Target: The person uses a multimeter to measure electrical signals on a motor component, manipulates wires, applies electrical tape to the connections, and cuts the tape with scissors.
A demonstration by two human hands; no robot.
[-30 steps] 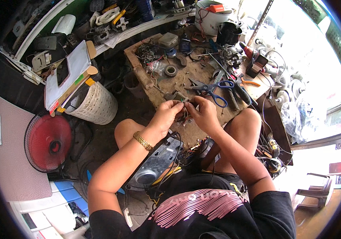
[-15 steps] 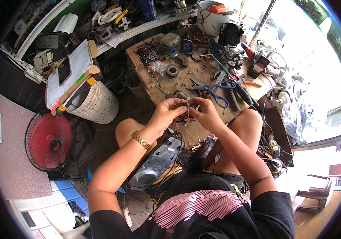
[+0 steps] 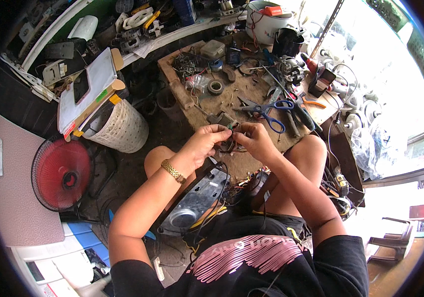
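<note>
My left hand (image 3: 207, 141), with a gold watch (image 3: 173, 171) on the wrist, pinches thin wires (image 3: 233, 126) between thumb and forefinger. Close against it, my right hand (image 3: 255, 142) has its fingertips closed on the same wires. More wire ends hang below the fingertips, over the near edge of the wooden table (image 3: 244, 165). Just beyond the fingers lies a small greyish part (image 3: 220, 119); the hands partly hide it. Blue-handled scissors (image 3: 270, 110) rest ahead of my right hand. Across my lap lies a grey metal housing (image 3: 197, 198) with dark cables.
Tape (image 3: 215, 87), a clear box (image 3: 212, 50), a dark bottle (image 3: 232, 54) and pliers (image 3: 302, 116) lie on the table. A white bucket (image 3: 264, 29) stands behind. To the left are a perforated basket (image 3: 120, 126) and a red fan (image 3: 63, 168).
The fingertips have come slightly lower and closer together on the wires. My left fingers have curled more, and the greyish part behind them shows more.
</note>
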